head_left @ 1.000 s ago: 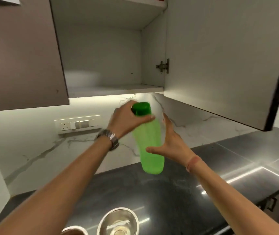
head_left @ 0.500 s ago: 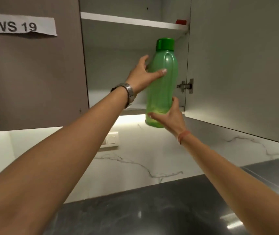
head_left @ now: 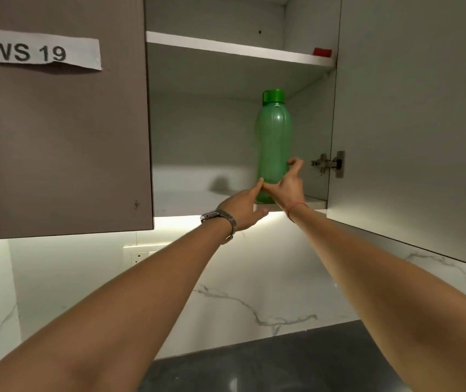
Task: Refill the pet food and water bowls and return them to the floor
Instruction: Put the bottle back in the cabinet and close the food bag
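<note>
We saw the bottle [head_left: 273,142] upright on the lower shelf [head_left: 186,203] inside the wall cabinet [head_left: 215,131], toward its right side, our hands just before its base, countertop [head_left: 282,360] below

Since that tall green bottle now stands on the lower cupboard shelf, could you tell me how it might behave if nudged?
The green bottle is tall on a narrow base, so a push near its cap would probably tip it. Its smooth plastic looks stiff and may slip on the shelf. It looks empty, so likely light.
</note>
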